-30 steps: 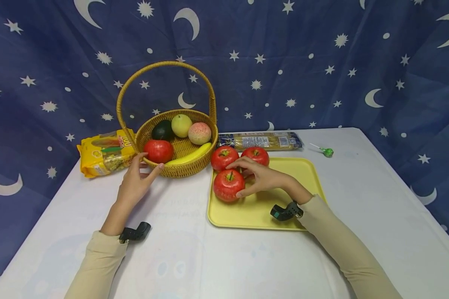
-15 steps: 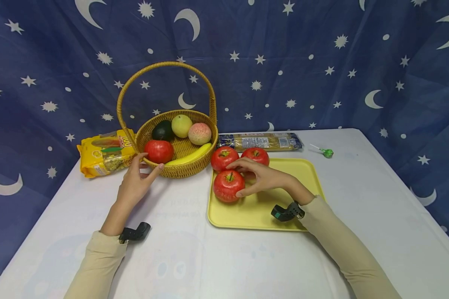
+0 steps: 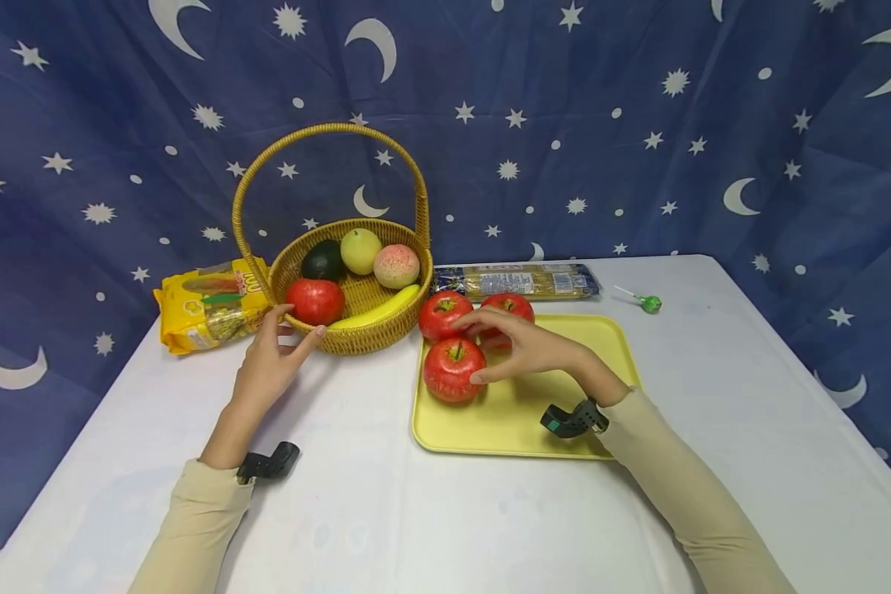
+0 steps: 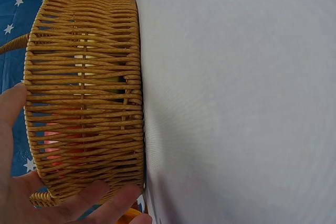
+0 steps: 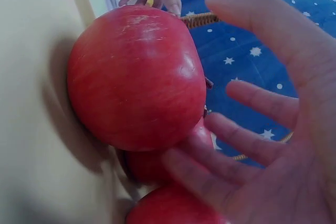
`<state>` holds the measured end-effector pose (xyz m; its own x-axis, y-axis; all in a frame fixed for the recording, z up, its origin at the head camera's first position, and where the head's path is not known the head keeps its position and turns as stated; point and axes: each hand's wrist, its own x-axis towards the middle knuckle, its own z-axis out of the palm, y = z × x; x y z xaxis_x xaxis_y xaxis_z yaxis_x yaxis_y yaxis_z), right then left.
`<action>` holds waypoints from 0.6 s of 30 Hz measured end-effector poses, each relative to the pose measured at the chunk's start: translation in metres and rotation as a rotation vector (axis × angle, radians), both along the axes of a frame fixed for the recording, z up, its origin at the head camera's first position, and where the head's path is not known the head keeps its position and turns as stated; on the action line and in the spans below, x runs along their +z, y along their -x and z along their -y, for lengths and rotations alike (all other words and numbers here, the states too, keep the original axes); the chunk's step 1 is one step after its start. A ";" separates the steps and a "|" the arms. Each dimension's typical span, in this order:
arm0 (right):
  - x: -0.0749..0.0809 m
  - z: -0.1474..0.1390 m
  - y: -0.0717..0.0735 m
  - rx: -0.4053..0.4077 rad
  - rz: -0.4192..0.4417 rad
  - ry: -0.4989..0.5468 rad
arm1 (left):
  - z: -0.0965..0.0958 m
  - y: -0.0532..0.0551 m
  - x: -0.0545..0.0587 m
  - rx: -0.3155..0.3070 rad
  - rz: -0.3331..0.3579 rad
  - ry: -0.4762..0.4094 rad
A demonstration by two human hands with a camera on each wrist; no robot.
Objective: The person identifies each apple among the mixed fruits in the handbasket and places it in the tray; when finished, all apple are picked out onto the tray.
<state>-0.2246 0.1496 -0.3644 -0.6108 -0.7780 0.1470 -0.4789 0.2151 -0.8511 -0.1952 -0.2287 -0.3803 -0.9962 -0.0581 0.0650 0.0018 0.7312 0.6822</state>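
In the head view my left hand holds the near-left rim of the wicker basket, its thumb and index finger at the edge; the left wrist view shows its other fingers along the woven side. My right hand hovers over the left part of the yellow tray, thumb and fingers apart around the side of the nearest red apple. Right behind it are two more red apples, one at the back left and one at the back right, partly hidden by my fingers.
Inside the basket lie a red fruit, a banana, an avocado, a yellow-green pear and a peach. A yellow food bag, a pack of noodles and a green lollipop lie along the back.
My right hand has lifted slightly up and to the right from the nearest apple. My left hand and the basket stay in place.
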 end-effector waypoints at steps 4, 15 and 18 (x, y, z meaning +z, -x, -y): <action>0.001 0.001 0.000 0.033 -0.005 0.052 | 0.000 0.000 -0.001 -0.001 -0.006 -0.001; 0.010 0.013 -0.002 0.059 -0.065 0.207 | 0.000 0.000 -0.001 0.001 -0.018 -0.008; 0.013 0.017 -0.004 0.051 -0.069 0.201 | 0.000 0.001 -0.001 -0.002 -0.022 -0.010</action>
